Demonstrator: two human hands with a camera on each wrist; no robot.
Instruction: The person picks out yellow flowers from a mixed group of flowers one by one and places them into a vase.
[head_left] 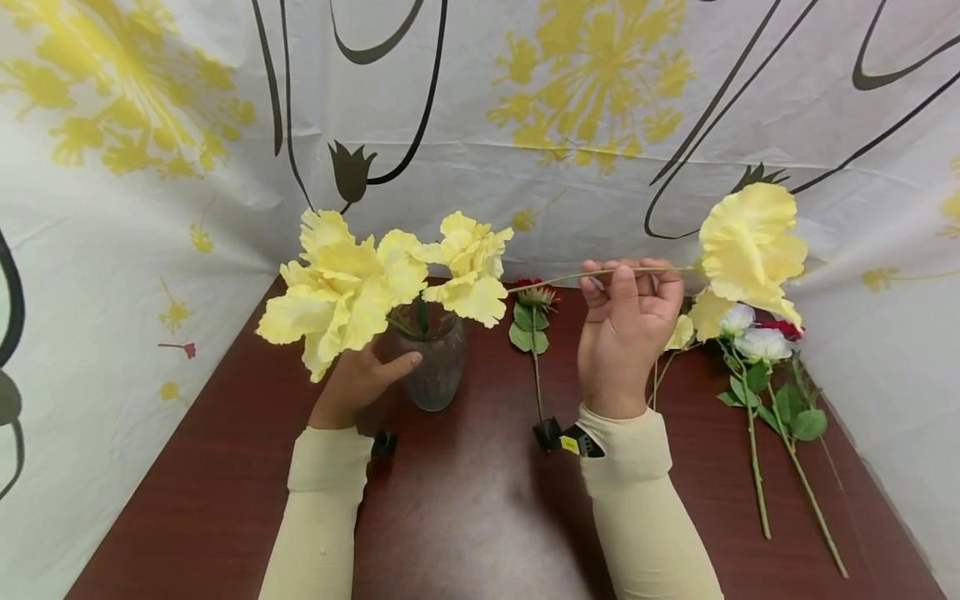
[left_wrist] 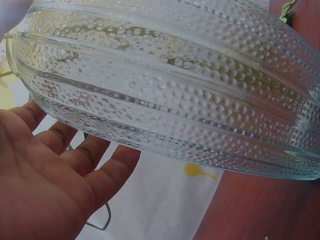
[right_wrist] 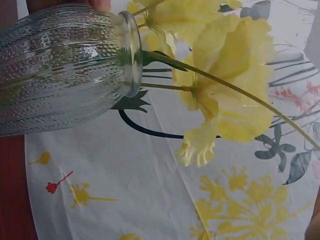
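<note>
My left hand [head_left: 363, 379] holds the ribbed, dimpled glass vase [head_left: 435, 371], with the thumb on its near side and the fingers [left_wrist: 117, 170] around the other side in the left wrist view. Large yellow flowers [head_left: 341, 292] stand in the vase, their blooms spread over its rim. To the right, my right hand [head_left: 626, 333] pinches the long thin stem [right_wrist: 240, 90] of another yellow flower [head_left: 750, 242]. That stem lies almost level, bloom to the right, and its far end reaches the vase's mouth in the right wrist view.
A red flower [head_left: 534, 296] with green leaves lies between the hands. At the right of the dark red table [head_left: 465, 533] lie white flowers [head_left: 763, 344], another red bloom [head_left: 783, 329] and a yellow one [head_left: 680, 333]. A patterned white cloth [head_left: 465, 108] hangs behind.
</note>
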